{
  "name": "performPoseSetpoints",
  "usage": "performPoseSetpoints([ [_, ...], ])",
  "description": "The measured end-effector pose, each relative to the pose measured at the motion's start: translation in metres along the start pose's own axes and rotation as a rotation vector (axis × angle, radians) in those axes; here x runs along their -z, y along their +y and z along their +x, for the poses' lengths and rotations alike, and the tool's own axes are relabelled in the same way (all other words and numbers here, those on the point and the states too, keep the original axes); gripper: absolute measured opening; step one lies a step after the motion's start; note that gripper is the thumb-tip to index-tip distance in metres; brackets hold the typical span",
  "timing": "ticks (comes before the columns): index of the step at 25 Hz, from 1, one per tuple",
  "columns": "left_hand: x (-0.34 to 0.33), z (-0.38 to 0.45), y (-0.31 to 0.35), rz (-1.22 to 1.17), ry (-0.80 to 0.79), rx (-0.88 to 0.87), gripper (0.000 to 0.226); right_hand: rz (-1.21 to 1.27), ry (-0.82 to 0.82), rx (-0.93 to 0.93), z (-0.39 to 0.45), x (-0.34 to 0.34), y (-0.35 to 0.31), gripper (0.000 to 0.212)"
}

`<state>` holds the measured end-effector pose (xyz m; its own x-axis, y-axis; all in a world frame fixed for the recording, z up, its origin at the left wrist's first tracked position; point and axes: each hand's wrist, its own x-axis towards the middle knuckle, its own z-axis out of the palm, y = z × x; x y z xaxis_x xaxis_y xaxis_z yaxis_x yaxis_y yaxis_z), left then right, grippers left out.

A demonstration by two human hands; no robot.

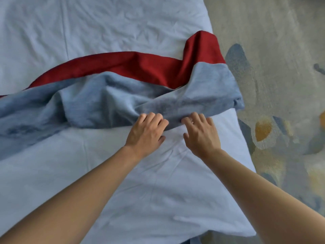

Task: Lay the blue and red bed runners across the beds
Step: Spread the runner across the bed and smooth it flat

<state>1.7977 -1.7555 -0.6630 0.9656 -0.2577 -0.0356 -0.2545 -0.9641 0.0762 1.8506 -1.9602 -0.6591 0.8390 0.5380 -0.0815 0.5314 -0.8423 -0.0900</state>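
Observation:
A bed runner with a blue band (91, 101) and a red band (133, 67) lies rumpled across the white bed (123, 29), running from the left edge of view to the bed's right side, where its end hangs over. My left hand (146, 132) and my right hand (200, 132) are side by side at the runner's near blue edge. Both hands have their fingers curled onto that edge, pinching the fabric. The fingertips are hidden in the fold.
White sheet (140, 191) covers the bed in front of the runner. To the right of the bed is patterned carpet (281, 85) with grey, blue and yellow patches. The bed's right edge (246, 152) runs diagonally down the view.

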Motion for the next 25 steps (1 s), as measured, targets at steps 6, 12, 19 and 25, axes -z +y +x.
performPoseSetpoints([
  [6,0.008,0.036,-0.051,-0.415,-0.007,0.279,0.014,-0.014,0.085,-0.073,0.049,0.015,0.0,0.006],
  [12,0.015,0.044,-0.069,-0.471,-0.172,0.373,0.014,0.038,-0.025,0.018,0.068,0.039,-0.001,0.013],
  [19,-0.016,-0.01,-0.017,-0.073,0.181,0.008,0.01,-0.016,0.001,0.155,0.03,0.008,-0.017,0.024],
  [25,-0.028,0.01,-0.037,0.057,0.082,0.113,0.018,-0.109,0.038,0.117,0.043,-0.007,0.001,0.015],
])
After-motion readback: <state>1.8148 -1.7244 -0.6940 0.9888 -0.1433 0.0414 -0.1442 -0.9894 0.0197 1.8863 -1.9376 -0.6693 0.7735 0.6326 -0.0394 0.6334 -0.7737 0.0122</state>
